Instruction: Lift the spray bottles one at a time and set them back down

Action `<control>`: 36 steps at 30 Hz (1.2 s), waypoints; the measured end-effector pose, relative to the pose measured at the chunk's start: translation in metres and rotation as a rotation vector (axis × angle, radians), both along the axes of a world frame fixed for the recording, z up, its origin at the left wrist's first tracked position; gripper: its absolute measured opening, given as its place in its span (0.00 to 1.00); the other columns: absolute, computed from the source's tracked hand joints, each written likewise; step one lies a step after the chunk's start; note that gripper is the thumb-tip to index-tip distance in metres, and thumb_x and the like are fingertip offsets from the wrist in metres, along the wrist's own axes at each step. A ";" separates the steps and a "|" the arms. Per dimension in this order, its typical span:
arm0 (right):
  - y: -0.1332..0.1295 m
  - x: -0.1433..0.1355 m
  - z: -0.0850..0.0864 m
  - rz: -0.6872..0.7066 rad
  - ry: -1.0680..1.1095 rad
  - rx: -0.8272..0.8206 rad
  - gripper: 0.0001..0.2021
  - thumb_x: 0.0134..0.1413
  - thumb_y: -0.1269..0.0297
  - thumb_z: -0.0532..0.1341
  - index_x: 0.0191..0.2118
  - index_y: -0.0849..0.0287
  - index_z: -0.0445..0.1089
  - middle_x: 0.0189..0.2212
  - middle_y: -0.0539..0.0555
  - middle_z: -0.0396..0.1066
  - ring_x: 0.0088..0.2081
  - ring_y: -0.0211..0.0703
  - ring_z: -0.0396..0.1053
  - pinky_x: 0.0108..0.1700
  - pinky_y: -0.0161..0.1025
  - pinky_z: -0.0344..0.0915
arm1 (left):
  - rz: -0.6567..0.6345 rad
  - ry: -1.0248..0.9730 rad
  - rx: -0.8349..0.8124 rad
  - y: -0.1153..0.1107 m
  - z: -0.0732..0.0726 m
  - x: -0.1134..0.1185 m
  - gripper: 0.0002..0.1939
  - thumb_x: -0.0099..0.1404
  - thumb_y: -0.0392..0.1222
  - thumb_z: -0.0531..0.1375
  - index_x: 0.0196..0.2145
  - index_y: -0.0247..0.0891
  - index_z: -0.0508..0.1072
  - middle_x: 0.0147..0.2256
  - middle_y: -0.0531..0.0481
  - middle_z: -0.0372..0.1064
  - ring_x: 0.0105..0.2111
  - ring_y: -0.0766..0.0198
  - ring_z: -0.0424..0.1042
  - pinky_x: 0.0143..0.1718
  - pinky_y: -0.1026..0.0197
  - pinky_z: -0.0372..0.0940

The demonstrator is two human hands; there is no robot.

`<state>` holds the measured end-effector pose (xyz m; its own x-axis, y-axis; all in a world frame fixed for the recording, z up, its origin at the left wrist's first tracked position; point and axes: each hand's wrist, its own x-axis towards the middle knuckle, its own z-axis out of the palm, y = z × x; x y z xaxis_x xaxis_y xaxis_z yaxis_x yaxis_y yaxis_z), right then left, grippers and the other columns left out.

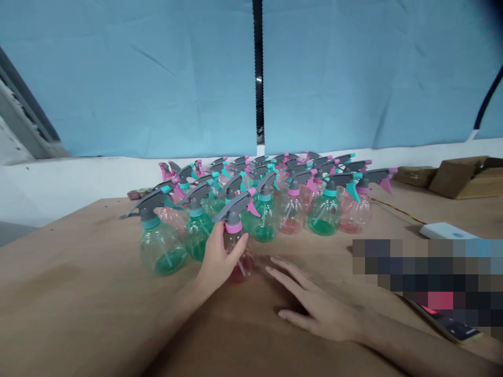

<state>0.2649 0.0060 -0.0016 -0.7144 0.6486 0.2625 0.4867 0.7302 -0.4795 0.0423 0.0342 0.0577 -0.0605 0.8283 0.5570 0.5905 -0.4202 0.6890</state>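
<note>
Apparently, positioning is underway: the left hand [220,256] grips a pink-collared spray bottle [234,228]; right of it, the right hand [320,308] spreads, empty. Releasing would call for steady, upright footing.

No lettering can be read: the blue oval mark [457,235] on the flat white plastic box [438,229], beyond and rightward of the right grip [319,308], is blurred, as is the yellow-edged phone's dark screen [456,330], right of that grip.
</note>
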 end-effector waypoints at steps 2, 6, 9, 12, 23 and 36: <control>0.000 0.000 0.000 0.002 -0.015 -0.006 0.33 0.57 0.57 0.56 0.64 0.50 0.42 0.65 0.57 0.40 0.63 0.54 0.42 0.59 0.54 0.50 | -0.008 0.064 0.049 0.005 -0.006 -0.003 0.20 0.59 0.44 0.58 0.47 0.38 0.60 0.44 0.43 0.64 0.45 0.54 0.65 0.48 0.51 0.58; 0.000 0.001 0.001 -0.001 -0.024 -0.012 0.30 0.57 0.56 0.56 0.63 0.52 0.47 0.64 0.58 0.43 0.62 0.53 0.45 0.59 0.53 0.51 | 0.021 0.201 0.141 0.009 -0.019 -0.010 0.29 0.60 0.43 0.57 0.56 0.39 0.52 0.51 0.40 0.57 0.51 0.51 0.60 0.52 0.49 0.55; -0.001 0.001 0.004 0.004 -0.040 -0.024 0.28 0.58 0.55 0.55 0.62 0.53 0.49 0.63 0.58 0.44 0.62 0.53 0.46 0.59 0.53 0.51 | 0.020 0.327 0.213 0.009 -0.028 -0.015 0.35 0.62 0.43 0.56 0.62 0.41 0.42 0.56 0.38 0.51 0.56 0.49 0.53 0.56 0.45 0.51; -0.001 0.001 0.006 0.006 -0.076 -0.046 0.27 0.60 0.54 0.52 0.62 0.54 0.50 0.64 0.58 0.43 0.62 0.51 0.45 0.60 0.50 0.51 | 0.036 0.391 0.235 0.009 -0.034 -0.017 0.38 0.64 0.44 0.54 0.63 0.43 0.35 0.58 0.38 0.45 0.59 0.48 0.47 0.57 0.42 0.49; 0.000 0.001 0.004 -0.002 -0.094 -0.063 0.26 0.60 0.54 0.52 0.62 0.54 0.49 0.64 0.57 0.41 0.62 0.50 0.44 0.60 0.47 0.49 | 0.036 0.392 0.338 0.012 -0.034 -0.016 0.20 0.65 0.39 0.53 0.54 0.48 0.57 0.57 0.44 0.46 0.59 0.51 0.50 0.56 0.44 0.53; 0.000 0.001 0.004 -0.005 -0.100 -0.036 0.26 0.60 0.54 0.51 0.62 0.54 0.51 0.63 0.57 0.43 0.62 0.49 0.46 0.60 0.47 0.50 | -0.006 0.440 0.198 0.017 -0.034 -0.013 0.23 0.66 0.38 0.52 0.57 0.48 0.53 0.62 0.46 0.35 0.63 0.53 0.40 0.60 0.45 0.47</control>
<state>0.2654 0.0063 0.0021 -0.7329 0.6597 0.1661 0.5369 0.7109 -0.4541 0.0288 0.0511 0.0238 0.2204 0.7034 0.6757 0.8051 -0.5223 0.2811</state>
